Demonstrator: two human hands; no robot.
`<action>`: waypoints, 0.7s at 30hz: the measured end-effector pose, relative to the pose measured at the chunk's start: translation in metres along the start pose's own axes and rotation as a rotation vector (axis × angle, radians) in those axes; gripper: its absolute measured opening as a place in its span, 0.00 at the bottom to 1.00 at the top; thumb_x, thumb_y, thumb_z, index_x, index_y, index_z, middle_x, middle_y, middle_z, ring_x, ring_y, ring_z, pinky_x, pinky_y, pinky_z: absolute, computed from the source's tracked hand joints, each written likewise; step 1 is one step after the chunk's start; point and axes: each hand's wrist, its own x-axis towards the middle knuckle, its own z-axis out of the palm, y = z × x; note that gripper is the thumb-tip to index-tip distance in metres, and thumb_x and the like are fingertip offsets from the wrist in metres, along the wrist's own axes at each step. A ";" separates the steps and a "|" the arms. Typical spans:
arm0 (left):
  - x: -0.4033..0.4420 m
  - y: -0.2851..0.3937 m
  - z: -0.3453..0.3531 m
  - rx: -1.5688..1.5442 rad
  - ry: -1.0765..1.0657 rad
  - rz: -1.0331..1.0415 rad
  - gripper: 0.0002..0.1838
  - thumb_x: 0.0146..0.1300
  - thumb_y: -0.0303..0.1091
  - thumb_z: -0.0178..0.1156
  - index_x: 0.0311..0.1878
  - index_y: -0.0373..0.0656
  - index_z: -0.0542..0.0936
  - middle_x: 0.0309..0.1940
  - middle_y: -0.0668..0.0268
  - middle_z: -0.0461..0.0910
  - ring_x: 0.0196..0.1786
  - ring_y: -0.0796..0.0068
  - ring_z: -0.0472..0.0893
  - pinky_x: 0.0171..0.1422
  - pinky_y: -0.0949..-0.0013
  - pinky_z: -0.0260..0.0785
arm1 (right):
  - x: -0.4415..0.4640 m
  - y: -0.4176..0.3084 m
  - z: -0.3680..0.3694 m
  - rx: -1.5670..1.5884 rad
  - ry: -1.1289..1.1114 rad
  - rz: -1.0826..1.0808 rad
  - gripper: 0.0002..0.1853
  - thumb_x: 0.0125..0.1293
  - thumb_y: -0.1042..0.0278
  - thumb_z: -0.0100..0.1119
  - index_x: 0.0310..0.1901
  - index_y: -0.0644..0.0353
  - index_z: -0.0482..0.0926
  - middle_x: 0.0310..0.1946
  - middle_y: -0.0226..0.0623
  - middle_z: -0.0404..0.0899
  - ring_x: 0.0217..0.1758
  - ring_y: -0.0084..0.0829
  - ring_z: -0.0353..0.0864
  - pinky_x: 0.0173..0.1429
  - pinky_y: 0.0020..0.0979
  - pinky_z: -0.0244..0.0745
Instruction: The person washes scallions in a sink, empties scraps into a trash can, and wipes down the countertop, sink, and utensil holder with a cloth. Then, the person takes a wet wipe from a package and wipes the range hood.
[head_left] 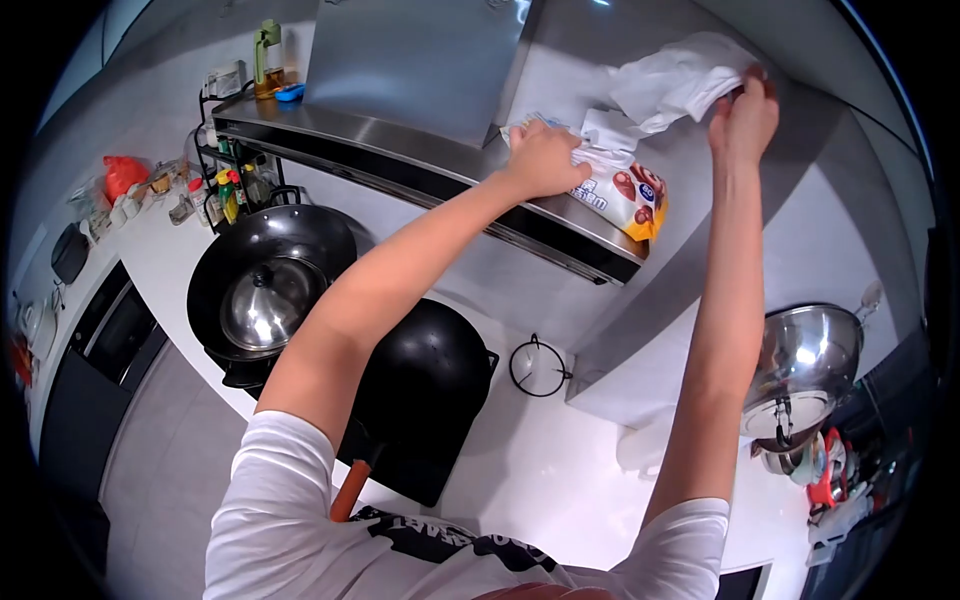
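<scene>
My left hand (543,160) grips a soft pack of wipes (625,196) and holds it down on top of the range hood (425,152). The pack is printed in white, orange and brown, and a white lid flap (608,130) stands up from it. Raised at the upper right, my right hand (748,118) pinches a white wipe (672,82). The wipe hangs loosely between the pack and my fingers; whether its lower end still touches the pack I cannot tell.
Below the hood sit a black wok (325,228) with a shiny lid (268,305) and a dark pan (425,365) with an orange handle. An oil bottle (267,62) stands at the hood's left end. A metal basin (808,350) is at right, a wire ring (540,392) on the counter.
</scene>
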 end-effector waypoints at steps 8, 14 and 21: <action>0.009 0.019 0.010 0.039 -0.134 0.103 0.24 0.55 0.46 0.52 0.50 0.42 0.81 0.54 0.59 0.77 0.62 0.60 0.66 0.65 0.45 0.46 | -0.020 -0.047 -0.052 -0.227 0.120 -0.061 0.12 0.69 0.66 0.50 0.43 0.69 0.71 0.37 0.36 0.74 0.39 0.24 0.75 0.44 0.26 0.73; 0.054 0.022 -0.015 -0.099 -0.421 -0.075 0.28 0.60 0.50 0.52 0.53 0.33 0.76 0.55 0.52 0.75 0.60 0.54 0.71 0.66 0.52 0.55 | -0.047 -0.052 -0.100 -0.235 0.069 0.087 0.13 0.70 0.66 0.52 0.47 0.70 0.72 0.40 0.38 0.76 0.44 0.25 0.76 0.48 0.27 0.73; 0.103 -0.019 0.050 -0.638 -0.007 -0.284 0.37 0.63 0.56 0.53 0.62 0.29 0.68 0.53 0.48 0.76 0.56 0.59 0.76 0.63 0.67 0.63 | -0.089 -0.073 -0.115 -0.171 0.094 0.313 0.13 0.70 0.65 0.50 0.47 0.67 0.72 0.38 0.38 0.78 0.39 0.26 0.79 0.44 0.28 0.76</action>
